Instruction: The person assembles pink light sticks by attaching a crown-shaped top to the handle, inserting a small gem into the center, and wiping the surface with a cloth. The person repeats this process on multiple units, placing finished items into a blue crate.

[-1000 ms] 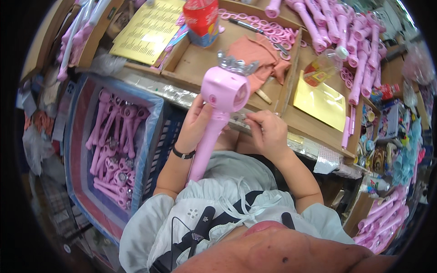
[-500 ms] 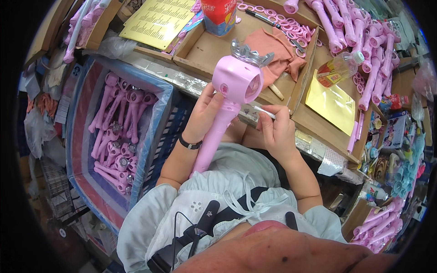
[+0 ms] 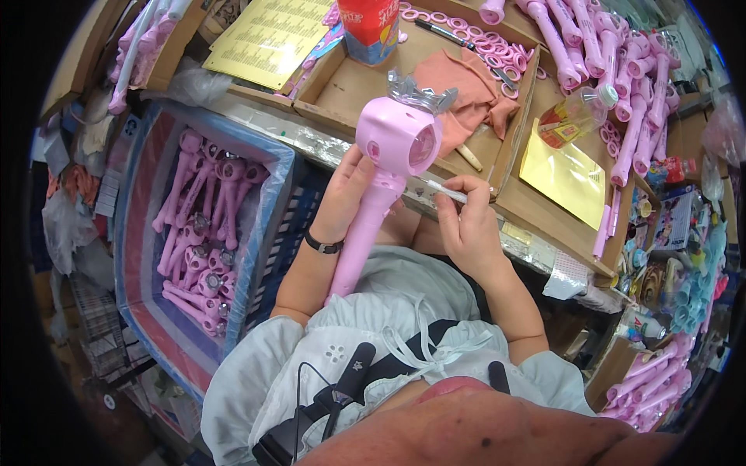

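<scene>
My left hand (image 3: 340, 196) is wrapped round the neck of a pink toy wand (image 3: 364, 225), just below its big rounded head. A silver crown (image 3: 423, 98) tops the wand, and its handle slants down to rest against my clothes. Between the thumb and fingers of my right hand (image 3: 474, 227) is a slim white pen-like stick (image 3: 446, 192). Its thin tip points left at the wand's neck, close under the head; whether it touches I cannot tell.
A blue-rimmed basket (image 3: 256, 128) on the left holds several pink wands. Ahead is a cardboard tray (image 3: 334, 89) with an orange cloth (image 3: 458, 97), pink rings (image 3: 497, 50) and a red cup (image 3: 369, 27). A plastic bottle (image 3: 571, 120) lies on yellow paper (image 3: 563, 175) to the right.
The wand's head has shifted slightly left and down with my left hand. My right hand has moved a little left, and the white stick's tip is nearer the wand's neck.
</scene>
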{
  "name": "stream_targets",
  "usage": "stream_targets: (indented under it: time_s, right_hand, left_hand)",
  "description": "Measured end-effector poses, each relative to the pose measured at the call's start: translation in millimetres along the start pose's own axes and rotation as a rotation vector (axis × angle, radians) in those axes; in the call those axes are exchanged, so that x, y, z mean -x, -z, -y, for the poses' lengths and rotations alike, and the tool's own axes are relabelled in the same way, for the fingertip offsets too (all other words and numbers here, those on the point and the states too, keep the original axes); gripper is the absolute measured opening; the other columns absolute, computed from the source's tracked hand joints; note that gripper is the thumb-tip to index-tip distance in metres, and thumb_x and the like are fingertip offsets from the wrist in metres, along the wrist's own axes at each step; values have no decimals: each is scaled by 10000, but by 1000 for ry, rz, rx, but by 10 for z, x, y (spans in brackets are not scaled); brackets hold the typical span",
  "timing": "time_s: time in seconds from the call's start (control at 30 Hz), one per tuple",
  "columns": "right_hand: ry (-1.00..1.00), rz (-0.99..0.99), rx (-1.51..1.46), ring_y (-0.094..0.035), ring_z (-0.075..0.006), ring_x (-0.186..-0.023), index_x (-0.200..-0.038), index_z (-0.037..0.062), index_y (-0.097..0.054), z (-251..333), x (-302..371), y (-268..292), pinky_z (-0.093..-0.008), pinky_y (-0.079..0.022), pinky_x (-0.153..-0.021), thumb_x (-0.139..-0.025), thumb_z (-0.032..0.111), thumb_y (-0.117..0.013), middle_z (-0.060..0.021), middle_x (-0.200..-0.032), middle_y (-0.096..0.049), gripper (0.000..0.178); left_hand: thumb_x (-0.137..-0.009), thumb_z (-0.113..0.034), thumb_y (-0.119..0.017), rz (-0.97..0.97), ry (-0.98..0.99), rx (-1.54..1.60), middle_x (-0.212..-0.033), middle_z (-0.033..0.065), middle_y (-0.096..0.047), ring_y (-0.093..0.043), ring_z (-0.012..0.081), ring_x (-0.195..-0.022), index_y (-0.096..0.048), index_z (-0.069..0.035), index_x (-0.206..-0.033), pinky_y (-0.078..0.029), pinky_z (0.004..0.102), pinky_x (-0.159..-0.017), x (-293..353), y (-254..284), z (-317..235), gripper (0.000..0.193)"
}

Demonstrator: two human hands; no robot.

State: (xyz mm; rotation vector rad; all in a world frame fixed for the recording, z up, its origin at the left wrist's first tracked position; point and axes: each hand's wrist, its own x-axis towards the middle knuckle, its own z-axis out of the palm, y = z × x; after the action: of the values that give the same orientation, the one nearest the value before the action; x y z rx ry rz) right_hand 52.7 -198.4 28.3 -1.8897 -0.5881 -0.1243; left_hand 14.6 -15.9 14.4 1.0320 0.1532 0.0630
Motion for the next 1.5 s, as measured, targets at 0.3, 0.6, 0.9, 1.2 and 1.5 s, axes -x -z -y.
stream_targets:
  time_s: [0.3, 0.6, 0.9, 1.2, 1.5]
  right_hand:
    - [-265, 209, -25, -604, -242, -512, -917, 17, -518, -6, -50, 109, -325, -447, -475, -915, 205, -563, -95, -598, -595, 193]
    - [120, 119, 127, -621, -280, -606, -986, -12, -481, 51, -31, 85, -340, -468, -522, -915, 126, -525, -147, -770, -623, 161]
    - [-589, 241, -760, -551, -57, -552, -936, -2, -475, -75, -64, 79, -220, -401, -460, -949, 192, -517, -52, -685, -602, 198]
    - [-422, 148, -179, -534, -97, -459, -914, 10, -499, -79, -7, 8, -239, -402, -449, -946, 202, -525, -41, -512, -541, 196]
    - [-211, 203, -282, -594, -117, -632, -1062, -24, -420, -119, 39, 0, -244, -460, -560, -943, 98, -489, -99, -759, -624, 184]
  left_hand:
    - [-961, -412, -427, -13, -5, -75, -846, 109, -609, -630, 185, -611, -404, -46, -1191, -499, 258, -498, 6, -17, 5, 433]
    - [-960, -405, -434, -11, 10, -66, -828, 108, -612, -628, 184, -599, -406, -46, -1187, -500, 258, -501, -5, -5, -20, 426]
    - [-942, -353, -502, 10, -58, -118, -880, 99, -611, -630, 161, -658, -390, -63, -1224, -492, 239, -526, 13, 16, 36, 419]
    - [-912, -209, -571, 25, -42, -181, -1034, 93, -561, -603, 120, -774, -294, -38, -1345, -502, 235, -602, 82, -3, 17, 542]
    - [-900, -219, -589, 8, -41, -128, -1003, 91, -570, -603, 121, -750, -314, -38, -1324, -493, 232, -589, 68, 46, -38, 536]
